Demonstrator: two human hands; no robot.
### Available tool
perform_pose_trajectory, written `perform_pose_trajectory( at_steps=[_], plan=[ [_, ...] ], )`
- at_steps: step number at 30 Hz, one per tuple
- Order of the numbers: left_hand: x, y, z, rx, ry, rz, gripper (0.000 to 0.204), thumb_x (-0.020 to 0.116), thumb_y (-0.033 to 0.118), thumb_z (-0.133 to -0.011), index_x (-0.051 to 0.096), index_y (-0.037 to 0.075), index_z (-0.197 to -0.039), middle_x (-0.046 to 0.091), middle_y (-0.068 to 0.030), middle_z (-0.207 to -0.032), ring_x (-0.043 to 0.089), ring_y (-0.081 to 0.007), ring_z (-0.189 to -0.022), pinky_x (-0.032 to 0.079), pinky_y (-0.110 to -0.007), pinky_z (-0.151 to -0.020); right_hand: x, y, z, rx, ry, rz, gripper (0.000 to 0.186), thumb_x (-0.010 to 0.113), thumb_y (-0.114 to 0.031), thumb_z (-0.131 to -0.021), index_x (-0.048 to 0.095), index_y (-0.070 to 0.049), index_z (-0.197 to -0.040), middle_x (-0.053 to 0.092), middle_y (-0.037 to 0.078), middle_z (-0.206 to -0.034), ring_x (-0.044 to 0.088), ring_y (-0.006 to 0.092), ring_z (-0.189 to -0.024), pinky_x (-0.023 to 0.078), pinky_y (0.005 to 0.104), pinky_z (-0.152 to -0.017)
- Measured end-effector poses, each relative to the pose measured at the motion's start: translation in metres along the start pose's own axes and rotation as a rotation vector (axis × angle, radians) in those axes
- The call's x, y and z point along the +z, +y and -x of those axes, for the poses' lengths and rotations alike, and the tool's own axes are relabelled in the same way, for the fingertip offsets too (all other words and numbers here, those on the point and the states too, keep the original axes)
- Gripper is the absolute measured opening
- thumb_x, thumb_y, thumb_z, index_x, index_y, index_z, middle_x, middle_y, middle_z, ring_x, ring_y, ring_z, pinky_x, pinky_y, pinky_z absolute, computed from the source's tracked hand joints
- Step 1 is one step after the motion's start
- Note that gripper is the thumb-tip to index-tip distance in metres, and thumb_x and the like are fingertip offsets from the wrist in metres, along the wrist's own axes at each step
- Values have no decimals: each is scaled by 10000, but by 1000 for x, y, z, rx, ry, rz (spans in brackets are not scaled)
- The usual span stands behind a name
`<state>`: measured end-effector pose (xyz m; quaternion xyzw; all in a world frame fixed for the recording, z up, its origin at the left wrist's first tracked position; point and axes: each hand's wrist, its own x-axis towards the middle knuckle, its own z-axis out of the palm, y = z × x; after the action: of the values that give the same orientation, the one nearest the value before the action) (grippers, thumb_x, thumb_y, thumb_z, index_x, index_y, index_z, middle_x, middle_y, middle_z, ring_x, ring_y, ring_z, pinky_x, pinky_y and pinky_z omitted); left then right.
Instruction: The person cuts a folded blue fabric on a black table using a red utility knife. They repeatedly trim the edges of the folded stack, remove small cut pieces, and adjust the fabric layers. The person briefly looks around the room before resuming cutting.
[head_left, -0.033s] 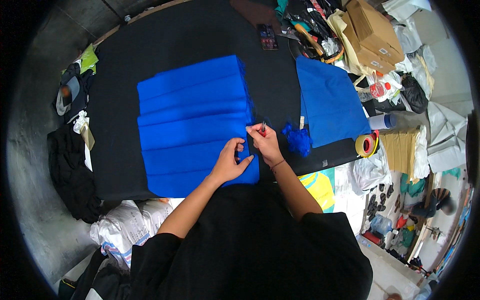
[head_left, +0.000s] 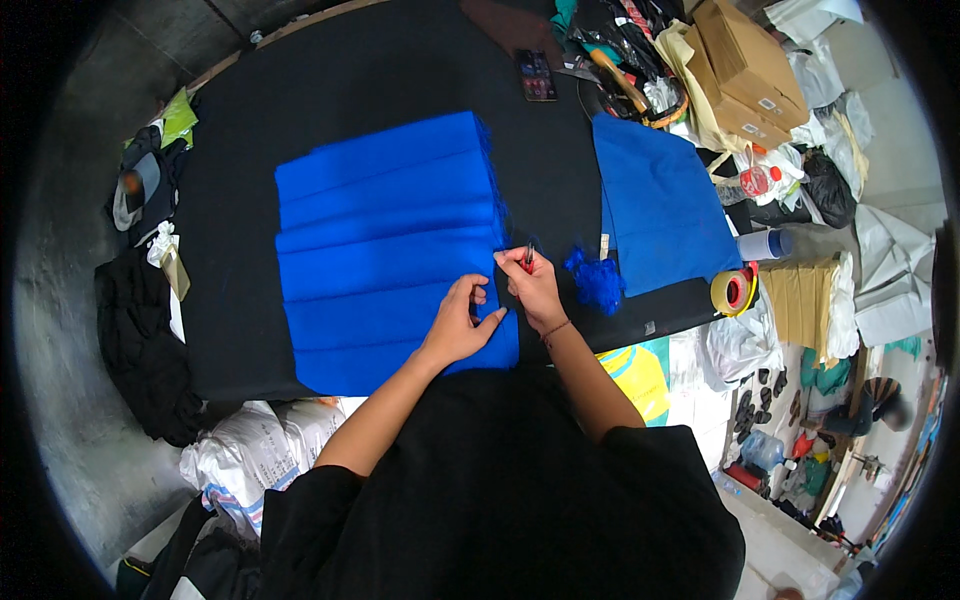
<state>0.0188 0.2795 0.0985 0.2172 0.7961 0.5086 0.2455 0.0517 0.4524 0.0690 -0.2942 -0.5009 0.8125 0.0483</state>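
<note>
Blue fabric pieces lie overlapped in rows on the black-covered table, with frayed threads along their right edge. On the near right part of this fabric rests my left hand, fingers loosely curled and thumb apart from them. My right hand is at the fabric's right edge, thumb and forefinger pinched at its border. A small red-handled tool that looks like thread snips is held in that hand, mostly hidden by the fingers. Beside it on the right lies a tangle of loose blue threads.
More folded blue cloth lies at the table's right side, near a tape roll and a blue-lidded container. A phone lies at the far side. Cardboard boxes and bags crowd the far right; white sacks stand near left.
</note>
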Motion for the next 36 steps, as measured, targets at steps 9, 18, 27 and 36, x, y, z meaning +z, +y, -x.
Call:
perform_pose_trajectory(
  at_steps=[9,18,27,36],
  plan=[
    [1,3,-52,319,145,-211,201,817,113,-857,732,30,-1019,655,-142,-1111,604,-364,-1065,493,-447,-943,-21,-8,-12,-373,-67,430,97,810,-104,-933,731,-48,-928,558,-45,-869,435,24,-715,382,211,-636],
    [1,7,-46,374,108,-235,109,815,143,-876,763,85,-952,690,-98,-1128,603,-321,-1055,468,-427,-918,-16,-22,-60,-311,-62,631,233,818,-221,-940,761,1,-984,652,-10,-752,534,54,-697,447,252,-626],
    [-7,3,-57,327,120,-251,97,868,204,-813,837,200,-904,501,-173,-1542,391,-406,-1471,347,-523,-1136,-12,-28,-89,-216,-31,443,146,778,-160,-980,733,-43,-906,584,-83,-731,462,13,-665,383,235,-577],
    [-14,-5,-68,221,6,-217,136,885,267,-823,854,227,-949,448,-157,-1649,322,-418,-1558,279,-546,-1200,-20,-42,-66,-538,99,928,144,747,-125,-955,690,6,-976,703,147,-868,690,312,-774,543,406,-725]
  ],
)
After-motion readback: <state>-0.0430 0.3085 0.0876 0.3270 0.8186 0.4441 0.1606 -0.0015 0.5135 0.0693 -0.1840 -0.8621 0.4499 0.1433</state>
